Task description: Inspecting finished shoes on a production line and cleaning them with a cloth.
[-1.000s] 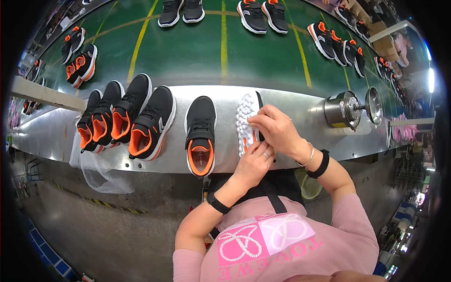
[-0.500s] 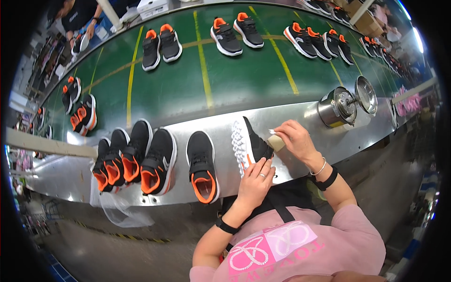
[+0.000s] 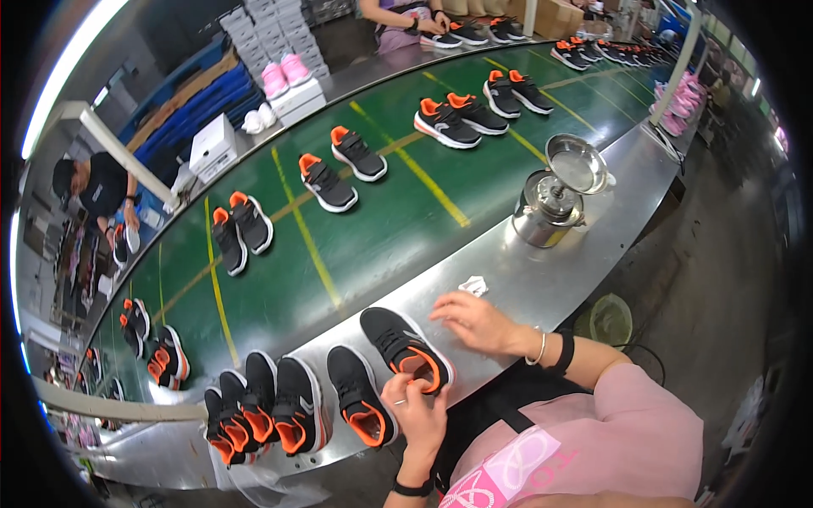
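Note:
A black sneaker with an orange lining and white sole (image 3: 391, 334) stands upright on the metal ledge, its toe toward the belt. My left hand (image 3: 417, 416) closes its fingers on the heel collar. My right hand (image 3: 476, 322) hovers just right of the shoe, fingers stretched out and holding nothing visible. Beyond the right fingertips lies a crumpled white scrap (image 3: 474, 286). Just left stands another sneaker of the same kind (image 3: 357, 385), and several more line up beside it, including one with a white side mark (image 3: 298, 398).
A steel pot dispenser (image 3: 546, 212) with a raised round lid (image 3: 577, 163) stands on the ledge (image 3: 622, 190) to the right. The green conveyor (image 3: 398, 224) carries several pairs of sneakers. A white post (image 3: 127, 411) crosses at left. Other people work across the belt.
The sneaker has turned from its side to upright. My right hand has let go of the white scrap, which lies on the ledge. The beige piece no longer shows. The view has shifted.

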### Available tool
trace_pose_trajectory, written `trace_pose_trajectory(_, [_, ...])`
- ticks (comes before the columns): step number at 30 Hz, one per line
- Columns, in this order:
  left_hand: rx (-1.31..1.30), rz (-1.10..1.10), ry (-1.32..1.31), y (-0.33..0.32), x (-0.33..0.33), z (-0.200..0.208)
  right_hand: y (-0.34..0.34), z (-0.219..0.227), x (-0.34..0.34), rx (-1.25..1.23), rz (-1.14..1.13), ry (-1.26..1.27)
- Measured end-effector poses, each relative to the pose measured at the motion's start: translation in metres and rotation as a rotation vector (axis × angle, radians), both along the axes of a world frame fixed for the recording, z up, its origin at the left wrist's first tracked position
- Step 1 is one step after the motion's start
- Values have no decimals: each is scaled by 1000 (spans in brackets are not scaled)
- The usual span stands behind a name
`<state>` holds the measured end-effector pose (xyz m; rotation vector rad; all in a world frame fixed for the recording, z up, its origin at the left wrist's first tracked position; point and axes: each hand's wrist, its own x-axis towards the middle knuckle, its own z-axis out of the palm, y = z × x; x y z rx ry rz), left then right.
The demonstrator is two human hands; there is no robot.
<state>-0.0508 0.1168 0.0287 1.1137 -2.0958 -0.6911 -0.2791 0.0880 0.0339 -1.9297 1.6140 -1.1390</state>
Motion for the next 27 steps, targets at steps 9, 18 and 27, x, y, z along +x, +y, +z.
trace_pose_trajectory(9, [608, -322, 691, -40, 17, 116, 35, -26, 34, 217, -38, -356])
trace_pose_trajectory(18, [747, -1158, 1302, 1, -43, 261, 41, -87, 52, 99, -231, -290])
trace_pose_trajectory(27, [486, -693, 1042, 30, -33, 280, 46, -87, 49, 97, -226, -243])
